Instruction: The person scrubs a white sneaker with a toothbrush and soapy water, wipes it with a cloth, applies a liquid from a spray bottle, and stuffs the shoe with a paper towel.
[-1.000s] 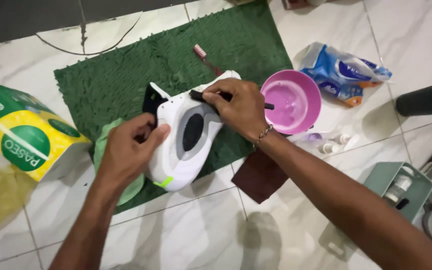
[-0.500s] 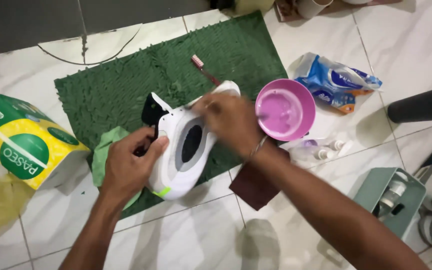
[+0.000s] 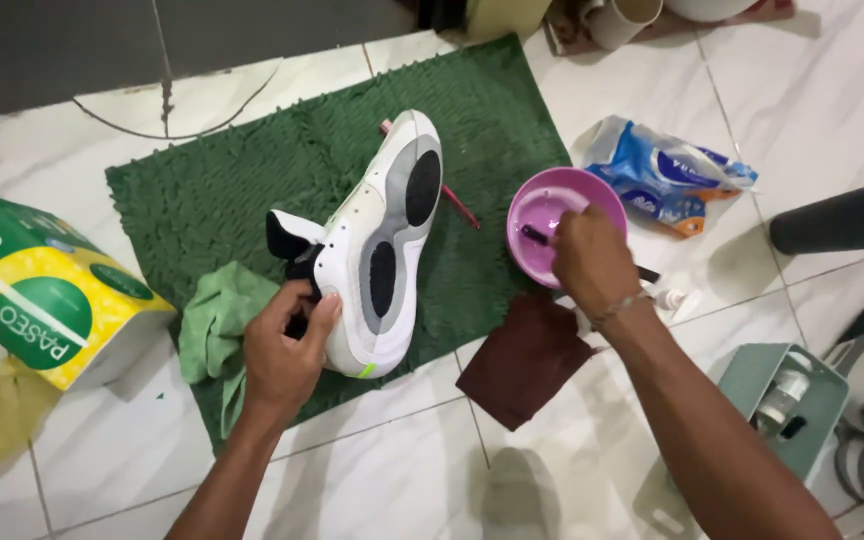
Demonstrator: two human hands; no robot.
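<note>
Green mat (image 3: 222, 190) on tiled floor; white shoe (image 3: 382, 240) lies on it sole-up, heel clasped by the left hand (image 3: 287, 350). The right hand (image 3: 587, 260), a second ago brushing the sole, has moved to the pink bowl (image 3: 542, 205), fingers pinching the dark brush (image 3: 535, 237) dipped inside: reloading, scrubbing paused.

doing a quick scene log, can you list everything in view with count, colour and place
shoe: 1, white with grey and black sole, sole up on mat
mat: 1, green, on tiled floor
bowl: 1, pink, right of mat
brush: 1, dark, tip in bowl
green cloth: 1, left of shoe
brown cloth: 1, below bowl
pouch: 1, blue and white, right of bowl
tissue pack: 1, green and yellow, far left
left hand: holds shoe heel
right hand: holds brush
</note>
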